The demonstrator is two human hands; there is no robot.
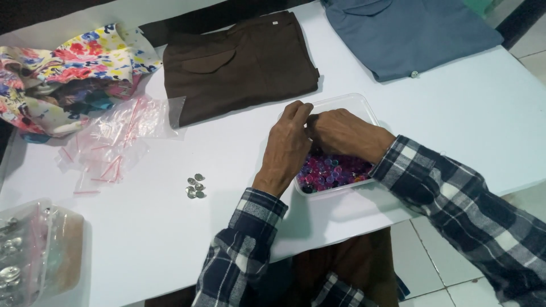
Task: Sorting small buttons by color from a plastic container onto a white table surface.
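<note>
Head view. Clear plastic tub (364, 105) of pink and purple beads (333, 170), near right on the white table (455, 131). Left hand (287, 148) and right hand (344, 133) meet fingertip to fingertip over it; whether they pinch anything, cannot tell. Advisable: keep fingers low over the tub. Left: silver buttons (195, 186), small zip bags (114, 142). Far: brown folded garment (239, 65).

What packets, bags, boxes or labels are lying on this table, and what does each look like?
Clear plastic tub: under both hands, rectangular, filled with pink, purple and blue beads.
Small zip bags: loose pile left of centre, clear with red seal strips.
Clear bag: bottom left corner, holding silvery metal pieces.
No signs or screens in view.
</note>
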